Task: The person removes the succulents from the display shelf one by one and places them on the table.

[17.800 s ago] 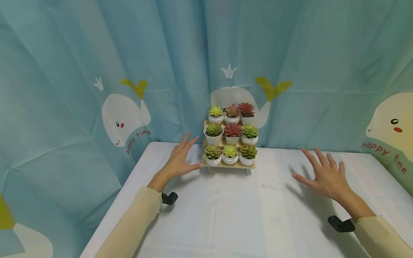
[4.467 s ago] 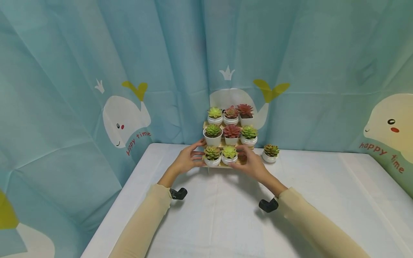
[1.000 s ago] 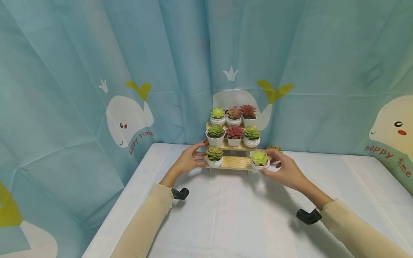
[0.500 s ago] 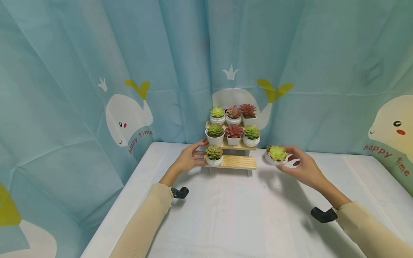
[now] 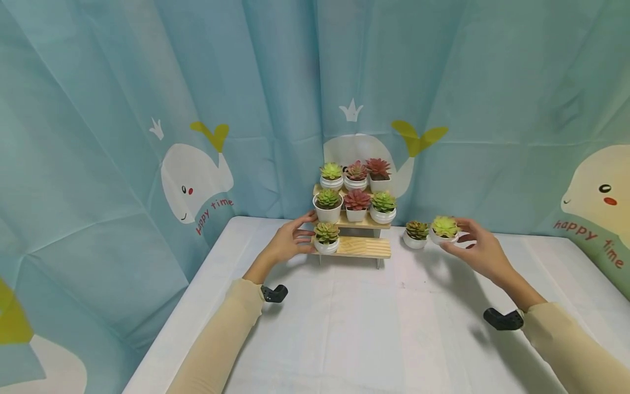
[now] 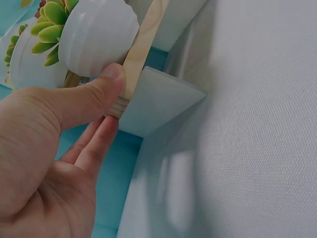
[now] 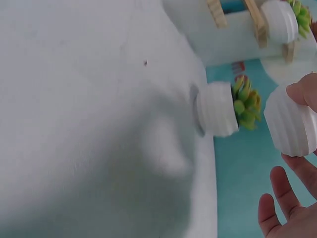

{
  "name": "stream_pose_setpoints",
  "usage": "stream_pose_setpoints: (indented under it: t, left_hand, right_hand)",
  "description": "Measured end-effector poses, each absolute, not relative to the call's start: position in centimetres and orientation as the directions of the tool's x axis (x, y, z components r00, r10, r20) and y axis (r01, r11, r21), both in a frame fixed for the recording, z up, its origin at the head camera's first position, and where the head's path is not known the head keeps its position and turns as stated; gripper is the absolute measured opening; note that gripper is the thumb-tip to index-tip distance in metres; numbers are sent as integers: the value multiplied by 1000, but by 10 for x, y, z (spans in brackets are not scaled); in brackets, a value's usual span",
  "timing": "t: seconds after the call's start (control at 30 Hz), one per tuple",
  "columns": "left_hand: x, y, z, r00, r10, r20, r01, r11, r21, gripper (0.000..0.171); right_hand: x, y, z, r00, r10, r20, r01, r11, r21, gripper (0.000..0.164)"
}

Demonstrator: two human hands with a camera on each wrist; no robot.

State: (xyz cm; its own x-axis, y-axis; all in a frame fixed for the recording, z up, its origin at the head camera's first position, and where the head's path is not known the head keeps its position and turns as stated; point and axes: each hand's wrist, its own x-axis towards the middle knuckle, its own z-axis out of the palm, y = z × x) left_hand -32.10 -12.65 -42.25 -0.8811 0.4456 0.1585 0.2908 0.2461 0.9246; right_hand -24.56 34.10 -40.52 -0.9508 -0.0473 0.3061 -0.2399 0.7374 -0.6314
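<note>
My right hand (image 5: 483, 251) grips a light-green potted succulent (image 5: 445, 229) by its white pot, held up off the table at the right. In the right wrist view the thumb and fingers (image 7: 285, 186) are around that pot. Just left of it, a darker green-brown potted succulent (image 5: 416, 234) stands on the table. My left hand (image 5: 285, 243) pinches the left end of the bottom board of the wooden tiered plant stand (image 5: 366, 247), thumb above and fingers below, as the left wrist view shows. A single potted succulent (image 5: 327, 238) sits at that board's left end.
Two upper tiers carry several potted succulents, among them a red one (image 5: 356, 204) in the middle. The white-covered table (image 5: 364, 328) ends at the back against a blue curtain (image 5: 275, 109) printed with whales.
The light-green succulent has left the bottom tier and moved right in my right hand, past the dark one, which earlier also left that tier. My left hand stays on the stand.
</note>
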Motion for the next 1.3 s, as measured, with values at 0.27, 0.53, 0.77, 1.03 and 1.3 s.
stream_pose_setpoints:
  t: [0.27, 0.53, 0.77, 1.03, 1.3]
  left_hand:
    - [-322, -127, -423, -880, 445, 165, 294, 236, 926, 83]
    - [-322, -126, -421, -873, 455, 175, 308, 237, 921, 82]
    - [-323, -125, -422, -875, 452, 175, 310, 244, 919, 83]
    - [-323, -127, -423, -872, 460, 170, 303, 233, 924, 82]
    - [-322, -128, -422, -876, 458, 151, 289, 248, 925, 83]
  right_hand:
    - [-253, 359, -416, -967, 15, 255, -166, 723, -671, 74]
    - [-258, 374, -426, -985, 46, 167, -85, 708, -701, 84]
    - [-263, 382, -437, -987, 60, 147, -59, 721, -690, 83]
    - [-268, 384, -445, -988, 72, 137, -43, 724, -688, 82]
    - [-270, 383, -449, -991, 57, 120, -38, 742, -670, 82]
